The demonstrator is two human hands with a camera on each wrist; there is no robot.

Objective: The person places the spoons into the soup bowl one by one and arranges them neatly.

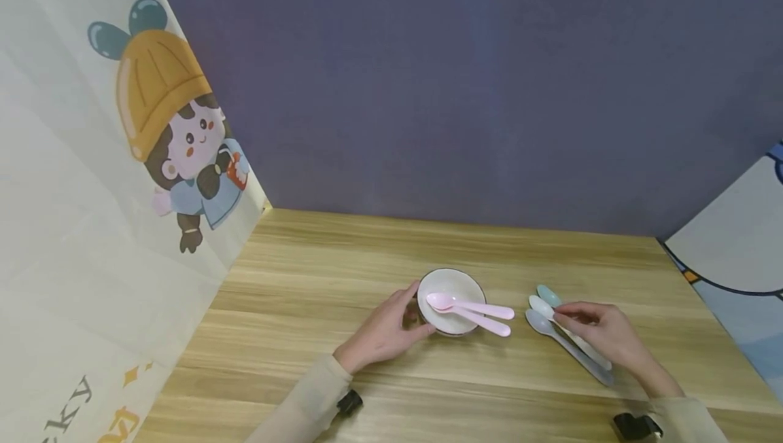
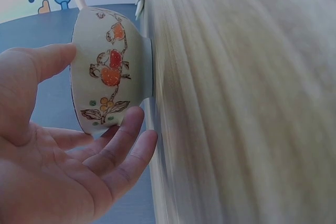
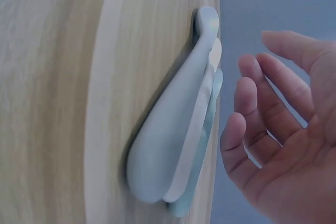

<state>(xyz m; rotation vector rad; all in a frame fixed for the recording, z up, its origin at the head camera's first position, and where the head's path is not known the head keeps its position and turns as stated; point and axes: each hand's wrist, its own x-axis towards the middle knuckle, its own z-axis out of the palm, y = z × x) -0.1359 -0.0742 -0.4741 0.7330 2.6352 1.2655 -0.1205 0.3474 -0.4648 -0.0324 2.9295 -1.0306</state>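
Observation:
My left hand (image 1: pixel 388 327) holds a bowl (image 2: pixel 107 95) by its side, thumb at the rim and fingers under the opposite side. Birds and leaves decorate the bowl's outside in the left wrist view. Two pink spoons (image 1: pixel 486 310) lie in it with their handles over the right edge. Over on the right, my right hand (image 1: pixel 602 334) hovers at a row of three spoons: grey (image 1: pixel 575 349), white (image 1: pixel 542 307) and green (image 1: pixel 548 295). In the right wrist view its fingers (image 3: pixel 245 95) are loosely bent, apart from the spoons, with nothing between them.
Everything stands on a wood-grain table (image 1: pixel 306 280). A dark blue-grey panel (image 1: pixel 465 90) rises at its back edge. To the left is a pale wall (image 1: pixel 67 191) with a cartoon figure, and another printed panel (image 1: pixel 734 239) borders the right side.

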